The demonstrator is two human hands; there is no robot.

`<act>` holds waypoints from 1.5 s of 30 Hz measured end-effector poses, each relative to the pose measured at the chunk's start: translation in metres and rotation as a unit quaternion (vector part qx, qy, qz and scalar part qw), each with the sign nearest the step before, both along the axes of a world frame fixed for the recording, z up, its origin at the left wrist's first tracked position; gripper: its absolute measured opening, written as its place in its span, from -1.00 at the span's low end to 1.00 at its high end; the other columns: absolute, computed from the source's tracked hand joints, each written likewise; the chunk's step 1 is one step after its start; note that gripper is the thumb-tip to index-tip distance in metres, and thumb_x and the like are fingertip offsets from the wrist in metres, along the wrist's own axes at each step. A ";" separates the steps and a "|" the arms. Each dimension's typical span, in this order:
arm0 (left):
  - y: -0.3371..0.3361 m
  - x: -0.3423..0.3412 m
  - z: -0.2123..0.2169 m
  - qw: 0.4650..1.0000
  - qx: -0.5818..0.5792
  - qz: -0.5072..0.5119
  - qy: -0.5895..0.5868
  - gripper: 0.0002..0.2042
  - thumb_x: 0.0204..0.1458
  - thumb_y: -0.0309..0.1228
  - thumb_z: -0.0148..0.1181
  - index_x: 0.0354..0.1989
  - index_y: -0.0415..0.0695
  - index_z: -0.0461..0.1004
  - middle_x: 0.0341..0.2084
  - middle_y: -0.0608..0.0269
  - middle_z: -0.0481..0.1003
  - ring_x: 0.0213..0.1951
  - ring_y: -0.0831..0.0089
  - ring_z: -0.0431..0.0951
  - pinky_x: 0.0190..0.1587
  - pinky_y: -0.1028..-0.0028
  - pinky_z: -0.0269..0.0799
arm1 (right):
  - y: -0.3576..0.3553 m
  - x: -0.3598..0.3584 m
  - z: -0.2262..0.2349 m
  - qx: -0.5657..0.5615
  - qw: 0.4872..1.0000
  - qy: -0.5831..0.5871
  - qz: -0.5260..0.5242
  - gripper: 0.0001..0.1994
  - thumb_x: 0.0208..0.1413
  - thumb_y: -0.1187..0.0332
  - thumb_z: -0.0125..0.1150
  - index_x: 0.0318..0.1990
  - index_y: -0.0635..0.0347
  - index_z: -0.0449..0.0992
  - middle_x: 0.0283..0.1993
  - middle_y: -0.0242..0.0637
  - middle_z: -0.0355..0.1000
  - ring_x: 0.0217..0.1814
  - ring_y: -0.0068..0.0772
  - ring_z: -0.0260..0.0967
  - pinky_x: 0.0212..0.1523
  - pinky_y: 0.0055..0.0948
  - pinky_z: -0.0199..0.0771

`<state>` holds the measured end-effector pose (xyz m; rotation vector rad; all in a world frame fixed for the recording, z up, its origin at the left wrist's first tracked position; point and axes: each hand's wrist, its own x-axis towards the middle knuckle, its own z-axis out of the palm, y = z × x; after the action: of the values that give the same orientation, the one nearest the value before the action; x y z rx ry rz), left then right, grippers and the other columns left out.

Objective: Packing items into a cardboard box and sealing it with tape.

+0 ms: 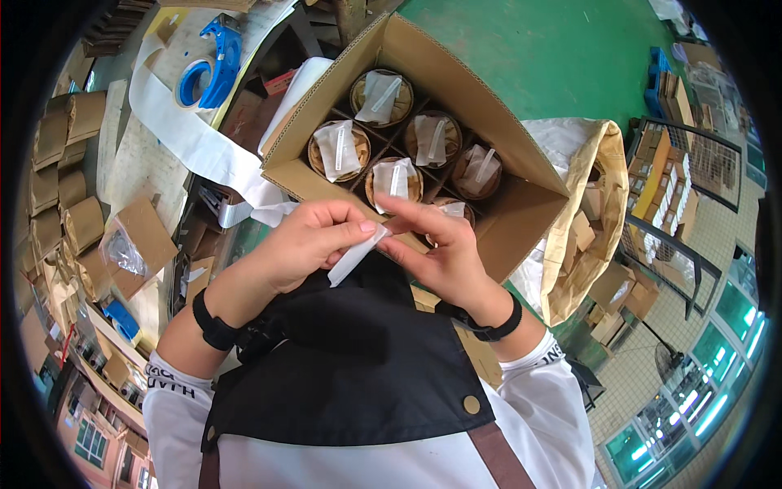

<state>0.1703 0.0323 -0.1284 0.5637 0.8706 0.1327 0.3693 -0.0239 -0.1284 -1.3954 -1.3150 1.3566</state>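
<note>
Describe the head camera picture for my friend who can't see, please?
A person's left hand holds a thin white strip, with the right hand at its upper end, beside an open cardboard box. Inside stand round brown containers topped with white packets. A blue tape dispenser lies at upper left.

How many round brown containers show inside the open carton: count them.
6 containers: top, left, upper middle, right, lower middle, one partly behind the right hand. Others may be hidden.
</note>
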 end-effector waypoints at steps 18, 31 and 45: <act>0.029 -0.033 -0.007 0.913 0.098 0.392 0.050 -0.78 0.23 -0.26 0.01 -0.16 -0.16 0.42 -0.31 0.28 0.52 -0.25 0.58 0.53 -0.17 0.52 0.47 | 0.016 0.122 -0.062 -0.210 0.920 -0.266 0.197 -0.89 -0.13 0.58 0.28 -0.38 0.31 0.54 -0.47 -0.28 0.51 -0.38 -0.51 0.47 -0.31 -0.52 0.45; 0.011 -0.053 0.002 0.902 0.103 0.415 0.055 -0.77 0.24 -0.28 -0.01 -0.14 -0.21 0.42 -0.23 0.27 0.51 -0.18 0.58 0.50 -0.06 0.52 0.40 | 0.011 0.142 -0.148 -0.089 0.806 -0.562 0.163 -0.68 -0.11 0.35 0.32 -0.16 0.17 0.43 -0.22 -0.06 0.48 -0.18 0.03 0.45 -0.18 -0.13 0.45; -0.015 -0.097 0.051 0.947 0.153 0.271 -0.078 -0.74 0.26 -0.29 -0.08 -0.07 -0.22 0.38 -0.28 0.34 0.48 -0.22 0.62 0.47 -0.15 0.55 0.40 | 0.048 0.098 0.022 -0.048 0.965 -0.243 0.086 -0.50 -0.02 0.47 0.26 0.15 0.20 0.35 0.06 -0.18 0.43 0.09 -0.28 0.37 0.02 -0.31 0.37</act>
<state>0.0734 0.0169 -0.0778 0.5801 0.8364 0.8150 0.4675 0.0242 -0.1067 -1.7934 -1.7389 1.2441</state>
